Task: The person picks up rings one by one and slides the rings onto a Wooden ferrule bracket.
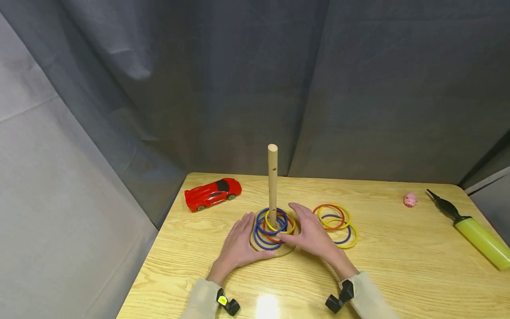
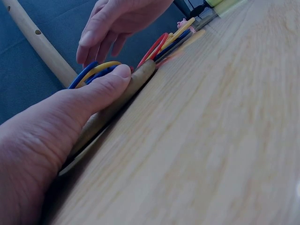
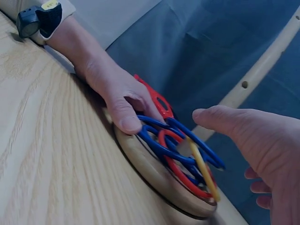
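A ring toss stand rises in the head view, its wooden peg (image 1: 272, 186) upright on a round base (image 1: 283, 251). Several blue, yellow and red rings lie loosely around the foot of the peg; a blue ring (image 3: 200, 144) and a yellow ring (image 3: 200, 166) lean tilted in the right wrist view. My left hand (image 1: 241, 243) grips the base at its left and front edge, the thumb resting on the rim beside the rings. Over the base's right side, my right hand (image 1: 312, 231) is spread with thumb and fingers apart and nothing held.
To the right of the stand, several more rings overlap on the table, a yellow ring (image 1: 356, 239) among them. A red toy car (image 1: 213, 194) stands back left. Farther right are a pink pig figure (image 1: 410, 199) and a yellow-green hand pump (image 1: 482, 241) with a black nozzle.
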Demonstrator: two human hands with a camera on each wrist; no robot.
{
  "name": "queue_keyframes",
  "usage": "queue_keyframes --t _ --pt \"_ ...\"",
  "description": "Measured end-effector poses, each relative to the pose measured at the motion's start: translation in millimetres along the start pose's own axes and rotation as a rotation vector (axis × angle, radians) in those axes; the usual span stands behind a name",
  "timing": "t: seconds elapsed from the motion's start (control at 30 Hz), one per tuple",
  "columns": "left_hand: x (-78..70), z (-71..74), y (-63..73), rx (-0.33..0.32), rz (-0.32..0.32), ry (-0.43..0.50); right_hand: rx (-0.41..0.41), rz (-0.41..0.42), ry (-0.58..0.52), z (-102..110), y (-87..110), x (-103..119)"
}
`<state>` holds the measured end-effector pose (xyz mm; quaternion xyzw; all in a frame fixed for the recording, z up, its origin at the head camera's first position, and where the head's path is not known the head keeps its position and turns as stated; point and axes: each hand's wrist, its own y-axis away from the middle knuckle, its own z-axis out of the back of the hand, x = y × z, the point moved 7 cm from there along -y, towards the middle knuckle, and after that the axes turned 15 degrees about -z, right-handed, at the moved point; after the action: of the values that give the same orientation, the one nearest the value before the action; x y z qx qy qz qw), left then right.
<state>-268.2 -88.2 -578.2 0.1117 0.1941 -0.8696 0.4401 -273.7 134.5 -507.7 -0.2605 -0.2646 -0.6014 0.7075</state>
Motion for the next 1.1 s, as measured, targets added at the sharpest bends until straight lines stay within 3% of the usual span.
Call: queue_keyframes --t 0.53,1.1 --pt "0.7 1.6 -1.5 -0.011 0.002 0.001 -0.101 0.033 0.083 34 4.4 -18" --pt "-0.4 1.2 1.3 -0.012 0.002 0.013 -0.17 -0.055 0.139 65 2.5 -52"
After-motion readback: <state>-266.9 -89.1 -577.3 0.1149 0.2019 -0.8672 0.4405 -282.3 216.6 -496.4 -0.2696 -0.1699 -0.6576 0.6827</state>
